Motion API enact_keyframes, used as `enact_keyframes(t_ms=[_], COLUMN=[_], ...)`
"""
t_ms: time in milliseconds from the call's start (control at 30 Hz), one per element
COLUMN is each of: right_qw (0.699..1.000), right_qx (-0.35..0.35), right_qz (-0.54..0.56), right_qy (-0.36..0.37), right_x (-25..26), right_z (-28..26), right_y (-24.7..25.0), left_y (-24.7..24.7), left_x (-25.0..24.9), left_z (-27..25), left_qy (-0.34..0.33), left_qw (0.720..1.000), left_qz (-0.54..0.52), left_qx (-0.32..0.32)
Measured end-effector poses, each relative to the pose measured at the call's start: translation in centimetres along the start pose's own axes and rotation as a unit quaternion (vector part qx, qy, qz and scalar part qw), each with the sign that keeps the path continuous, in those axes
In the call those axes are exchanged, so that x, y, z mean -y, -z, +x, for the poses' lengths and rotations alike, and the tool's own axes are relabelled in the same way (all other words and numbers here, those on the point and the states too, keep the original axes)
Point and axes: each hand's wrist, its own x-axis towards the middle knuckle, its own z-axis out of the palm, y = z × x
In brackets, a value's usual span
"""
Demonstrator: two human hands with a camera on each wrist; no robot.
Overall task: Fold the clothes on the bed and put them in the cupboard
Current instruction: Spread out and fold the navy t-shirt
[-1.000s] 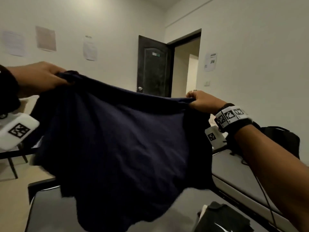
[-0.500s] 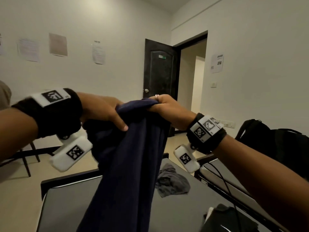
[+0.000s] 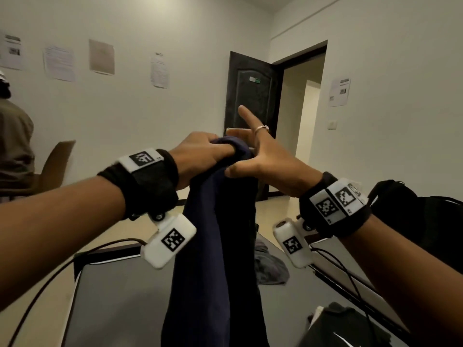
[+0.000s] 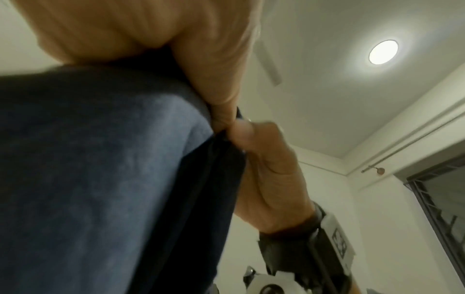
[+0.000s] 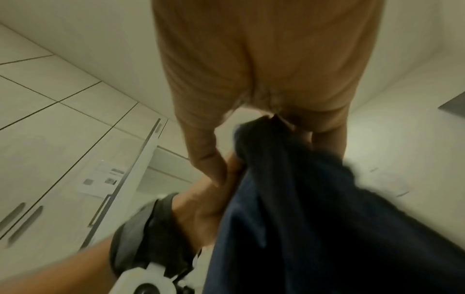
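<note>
A navy garment (image 3: 218, 246) hangs doubled over lengthwise above the grey bed (image 3: 120, 296). My left hand (image 3: 203, 154) grips its bunched top edge, fingers curled over the cloth. My right hand (image 3: 260, 156) is right beside it, fingers spread straight and pointing up, only the thumb resting against the cloth. In the left wrist view the navy garment (image 4: 100, 159) fills the left side and the right hand (image 4: 271, 169) touches its top fold. The right wrist view shows the navy garment (image 5: 314, 218) hanging below my right palm (image 5: 264, 59).
A crumpled grey garment (image 3: 270, 269) lies on the bed behind the navy one. A black garment (image 3: 345, 329) sits at the bottom right, a black backpack (image 3: 426, 221) beyond it. White cupboard doors (image 5: 62, 159) show behind me. A person (image 3: 12, 136) and chair (image 3: 56, 161) are at left.
My hands came together from wide apart, doubling the spread garment into a narrow hanging fold. The right hand's fingers have since straightened off the cloth, leaving the left hand holding it.
</note>
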Motion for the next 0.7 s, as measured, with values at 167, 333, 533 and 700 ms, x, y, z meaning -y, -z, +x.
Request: enact_keyframes(t_ms=[167,333,533,700], right_qw=[0.997,0.982,0.96,0.972], right_qx=[-0.043,-0.146,-0.205,-0.125], right_qz=[-0.066,0.106,0.158,-0.126], right_qy=[-0.02,-0.06,-0.108,-0.156], right_x=[-0.6,-1.1,-3.2,-5.6], right_z=[-0.1,-0.5,-0.2,-1.3], right_y=[-0.8,0.4,2.8,3.0], left_y=[0.3,1.3,2.2,1.4], left_x=[0.3,2.9,5.4,4.7], left_z=[-0.4,-2.5,-2.0,-1.6], left_qy=[0.032,0.134,0.149,0.092], left_qw=[0.996,0.936,0.943,0.994], left_qz=[-0.044,0.058,0.185,-0.002], left_qx=[0.07,0.321,0.235,0.058])
